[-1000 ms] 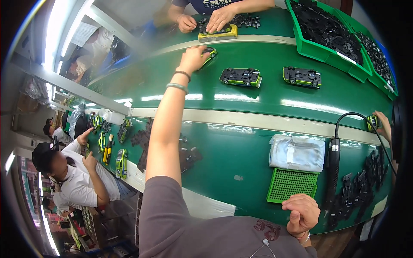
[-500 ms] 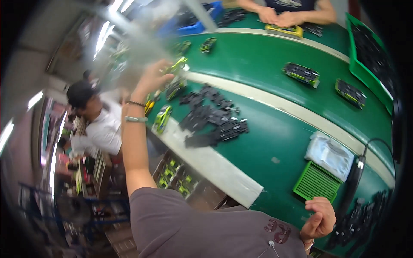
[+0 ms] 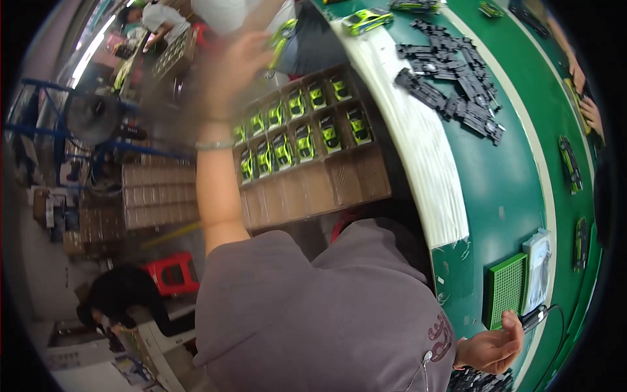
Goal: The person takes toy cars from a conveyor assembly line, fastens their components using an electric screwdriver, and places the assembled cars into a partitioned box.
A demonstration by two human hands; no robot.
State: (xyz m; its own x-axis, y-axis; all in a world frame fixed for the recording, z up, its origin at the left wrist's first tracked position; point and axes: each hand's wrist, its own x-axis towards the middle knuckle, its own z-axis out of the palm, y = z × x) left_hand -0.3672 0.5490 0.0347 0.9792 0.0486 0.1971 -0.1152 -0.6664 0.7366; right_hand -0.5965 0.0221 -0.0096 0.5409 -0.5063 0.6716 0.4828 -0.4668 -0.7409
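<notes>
My left hand (image 3: 245, 62), blurred by motion, grips a yellow-green toy car (image 3: 283, 43) by its side, above a compartmented box (image 3: 313, 185). Several yellow-green toy cars (image 3: 304, 143) sit in the box's cells in two rows; the near row of cells holds none. My right hand (image 3: 493, 347) hovers at the bench's right end, fingers loosely bent and apart, nothing seen in them. Close by it are a green grid tray (image 3: 507, 291) and a black corded tool (image 3: 534, 319), partly hidden behind the hand.
Black chassis parts (image 3: 457, 78) lie piled on the green bench (image 3: 503, 196), beside another toy car (image 3: 367, 21). A silvery bag (image 3: 539, 264) lies by the tray. Across the bench a co-worker's hands (image 3: 591, 114) are busy. A red stool (image 3: 173, 273) and a fan (image 3: 95, 116) stand left.
My view has turned left and down. My left hand has carried the toy car from the bench to above the box. My right hand has turned and its fingers have loosened.
</notes>
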